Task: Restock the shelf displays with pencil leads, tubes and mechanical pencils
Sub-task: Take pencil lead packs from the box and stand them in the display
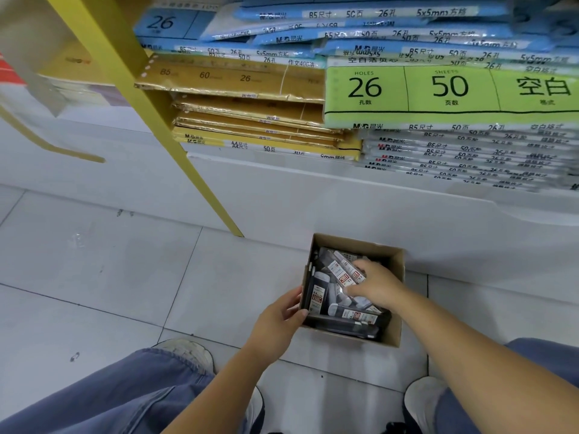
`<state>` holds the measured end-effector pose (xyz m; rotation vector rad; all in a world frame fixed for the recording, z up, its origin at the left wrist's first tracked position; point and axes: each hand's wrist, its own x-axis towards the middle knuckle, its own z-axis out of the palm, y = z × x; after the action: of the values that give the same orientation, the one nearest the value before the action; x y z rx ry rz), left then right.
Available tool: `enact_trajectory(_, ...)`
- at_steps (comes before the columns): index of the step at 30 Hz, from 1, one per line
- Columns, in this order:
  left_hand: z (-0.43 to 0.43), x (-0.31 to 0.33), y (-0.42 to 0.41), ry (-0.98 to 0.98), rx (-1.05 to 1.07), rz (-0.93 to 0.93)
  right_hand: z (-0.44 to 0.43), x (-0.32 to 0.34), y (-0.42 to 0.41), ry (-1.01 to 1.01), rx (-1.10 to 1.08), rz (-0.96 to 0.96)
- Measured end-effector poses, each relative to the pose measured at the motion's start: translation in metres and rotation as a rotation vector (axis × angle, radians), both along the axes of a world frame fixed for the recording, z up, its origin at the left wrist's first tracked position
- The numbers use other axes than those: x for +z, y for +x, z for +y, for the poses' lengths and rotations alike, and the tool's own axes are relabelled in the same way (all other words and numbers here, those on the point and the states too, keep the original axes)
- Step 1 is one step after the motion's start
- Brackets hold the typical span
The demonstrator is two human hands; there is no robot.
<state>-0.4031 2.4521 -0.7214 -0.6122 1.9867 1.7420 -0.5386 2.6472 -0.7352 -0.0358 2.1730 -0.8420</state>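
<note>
Head view, the only one.

- We are crouching over a cardboard box (395, 311) sitting on the floor (125, 277), just in front of the bottom shelf (313, 183).
- Our left hand (279, 319) is gripping the box's left wall, thumb outside and fingertips over the rim, steadying it.
- Our right hand (377, 285) is reaching into the box, fingers curling round a labelled lead tube (344, 275) lying on top of the pile. Thumb below, fingers above; the grip looks narrow, on one tube, though we cannot tell if a second is caught beneath.
- The remaining tubes (352, 314) are lying crisscrossed, filling the box to about half its depth.
- Above, only loose-leaf paper packs (451, 89) are showing. The display for leads is not in sight.

Judgement on doing this well: we are likely picking stock. Keep bracing the box wall so it is not sliding. Lift the tube straight up, clear of its neighbours, since the tangled ones may be dragging along. Gathering several aligned the same way would be saving trips.
</note>
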Motion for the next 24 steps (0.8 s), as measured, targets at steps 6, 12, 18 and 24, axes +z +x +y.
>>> enact_trajectory(6, 0.0, 0.002, 0.001, 0.01, 0.01, 0.001, -0.007, -0.005, 0.008, 0.069, -0.023, 0.026)
enact_trajectory(12, 0.001, 0.001, 0.0, 0.026, 0.02, -0.005, -0.01, -0.006, 0.008, 0.082, -0.038, -0.011)
enact_trajectory(18, 0.001, 0.001, 0.001, 0.054, 0.039, -0.007, -0.014, -0.007, 0.008, 0.078, -0.012, -0.065)
enact_trajectory(24, -0.001, -0.004, -0.002, 0.019, 0.019, -0.036, -0.003, 0.006, 0.003, 0.046, -0.044, 0.028)
